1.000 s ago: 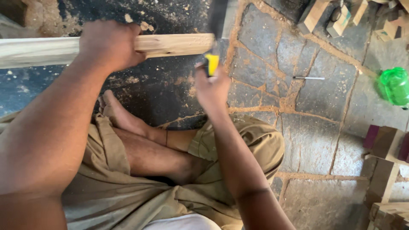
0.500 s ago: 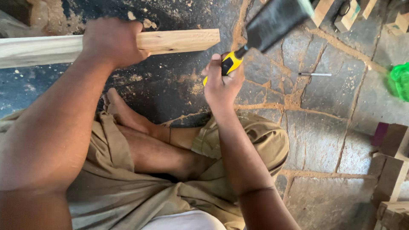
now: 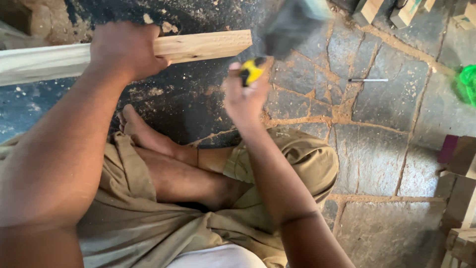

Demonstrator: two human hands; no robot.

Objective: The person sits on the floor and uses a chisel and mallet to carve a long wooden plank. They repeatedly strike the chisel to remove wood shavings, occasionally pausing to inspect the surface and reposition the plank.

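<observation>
My left hand [image 3: 125,49] grips a long pale wooden plank [image 3: 203,44] that lies across the top of the view, its right end free. My right hand [image 3: 244,97] is closed around the yellow handle of a tool [image 3: 252,72], whose dark broad blade [image 3: 292,20] is blurred by motion just right of the plank's end. I sit cross-legged on the floor in khaki shorts, one bare foot under the plank.
A stone floor [image 3: 386,104] dusted with sawdust. A thin metal rod or pencil [image 3: 368,80] lies on it. A green object [image 3: 466,84] sits at the right edge. Wooden blocks [image 3: 458,198] stack at lower right, more wood offcuts [image 3: 369,9] at the top.
My right hand has swung the yellow-handled tool from pointing up to tilted right, then lowered it nearer the plank's end. The left hand stays on the plank.
</observation>
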